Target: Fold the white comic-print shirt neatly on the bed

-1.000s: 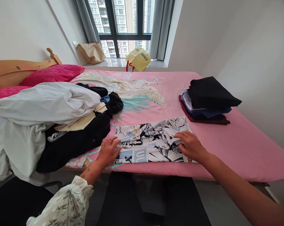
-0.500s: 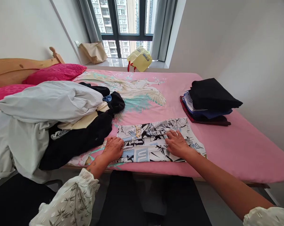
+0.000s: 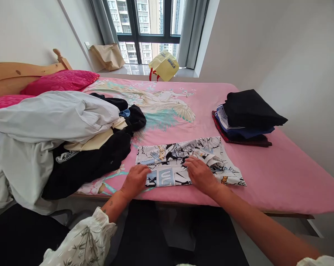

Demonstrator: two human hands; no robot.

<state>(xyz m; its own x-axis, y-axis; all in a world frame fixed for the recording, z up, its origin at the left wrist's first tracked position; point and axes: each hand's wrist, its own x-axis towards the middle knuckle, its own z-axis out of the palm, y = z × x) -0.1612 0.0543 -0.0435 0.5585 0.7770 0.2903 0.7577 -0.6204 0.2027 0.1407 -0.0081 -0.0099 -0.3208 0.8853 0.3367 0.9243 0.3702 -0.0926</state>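
A comic-print shirt [image 3: 167, 177] in white, black and light blue lies folded lengthwise near the front edge of the bed. My left hand [image 3: 137, 180] is at its left end, with the fingers curled together over the near corner; the thumb side is partly hidden. My right hand [image 3: 200, 174] lies over the middle of the cloth, fingers stretched out and touching the surface. Beside its wrist, a bunched, raised fold of the shirt stands up, and the cloth flares out to the right.
A loose heap of clothes [image 3: 81, 122] covers the bed's left side by pink pillows [image 3: 61, 80]. At right rests a stack of folded clothes [image 3: 252, 114], black on top. On the windowsill are a paper bag [image 3: 108, 57] and a yellow bag [image 3: 164, 65].
My right hand has moved slightly left across the shirt, and a fold has bunched up beside it. My left hand has shifted slightly right along the near edge.
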